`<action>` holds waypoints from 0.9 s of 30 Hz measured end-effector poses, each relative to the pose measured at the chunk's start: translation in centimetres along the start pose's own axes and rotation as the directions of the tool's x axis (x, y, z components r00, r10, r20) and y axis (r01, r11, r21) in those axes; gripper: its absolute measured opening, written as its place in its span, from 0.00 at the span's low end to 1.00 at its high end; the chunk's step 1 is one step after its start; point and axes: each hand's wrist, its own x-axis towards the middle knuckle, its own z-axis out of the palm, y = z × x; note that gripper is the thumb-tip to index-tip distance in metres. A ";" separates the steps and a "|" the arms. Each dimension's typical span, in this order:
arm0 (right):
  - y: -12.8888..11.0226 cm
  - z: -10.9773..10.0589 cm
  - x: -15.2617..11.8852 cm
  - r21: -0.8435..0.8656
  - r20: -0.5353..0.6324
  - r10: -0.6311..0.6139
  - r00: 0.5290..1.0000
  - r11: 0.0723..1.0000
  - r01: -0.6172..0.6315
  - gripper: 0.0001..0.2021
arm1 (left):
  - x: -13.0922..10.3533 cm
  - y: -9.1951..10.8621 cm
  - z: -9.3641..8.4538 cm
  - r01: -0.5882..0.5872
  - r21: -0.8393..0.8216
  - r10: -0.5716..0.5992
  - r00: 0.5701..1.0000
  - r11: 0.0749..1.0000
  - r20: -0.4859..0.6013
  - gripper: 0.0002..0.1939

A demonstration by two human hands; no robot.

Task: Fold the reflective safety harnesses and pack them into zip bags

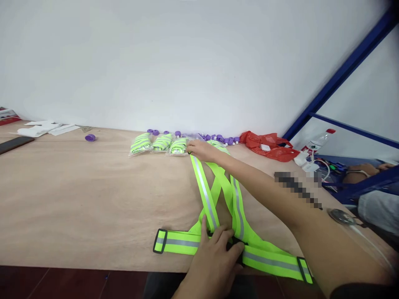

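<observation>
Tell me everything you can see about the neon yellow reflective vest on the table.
The reflective vest is neon yellow-green webbing with grey reflective stripes and black buckles at the belt ends. It lies flat on the plywood table, belt along the near edge, its shoulder straps crossing as they run toward the wall. The left hand presses the belt's middle; the right hand holds the far end.

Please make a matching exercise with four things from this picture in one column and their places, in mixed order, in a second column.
1. left hand
2. right hand
3. red plastic bag
4. black phone

A. far left edge of the table
B. pressing the reflective vest at the near edge
C. by the wall, right of the purple caps
D. at the packed vests

Pairs: 1-B, 2-D, 3-C, 4-A
</observation>
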 end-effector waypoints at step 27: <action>-1.0 2.3 -18.8 0.288 -0.075 0.544 0.836 0.814 -0.504 0.25 | 0.2 -1.5 2.5 -0.080 0.378 0.082 0.997 0.922 0.010 0.32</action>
